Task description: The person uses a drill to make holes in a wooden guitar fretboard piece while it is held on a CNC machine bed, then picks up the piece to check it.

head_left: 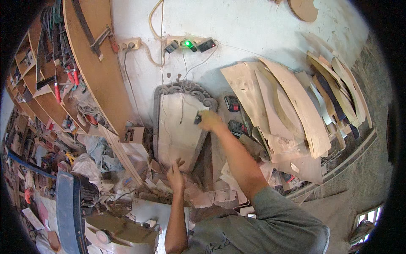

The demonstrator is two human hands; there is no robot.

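I'm seeing the R hand [211, 121] gripping a small black block [198, 118], fingers closing narrowly round it; I'm not making out exactly what the block is. It's showing in front of the upper R side of a pale panel [172, 135], & I can't tell whether it's touching the surface. The panel is sitting inside a dark carved frame [173, 88], scrollwork running along the top, & the whole pc is standing up by the white wall [253, 25], abt ctr of my view. A thin dark cord [183, 108] is hanging in front.

The L hand [175, 177] is hovering lower, nr the panel's bottom edge, fingers pointing up & curling loosely; I can't tell if that grip is wide, narrow or holding anything.

Just R of the frame, 2 black-and-red battery packs [232, 103] are resting, one below the other. Farther R, curved wood pcs [292, 101] are leaning in a stack. Above, a green-lit adapter [191, 46] is glowing on the wall btwn 2 black ones. On my L, red-handled clamps [57, 91] are hanging nr a tan wood shelf unit [95, 72], w/ a blue-grey machine [67, 207] standing below.
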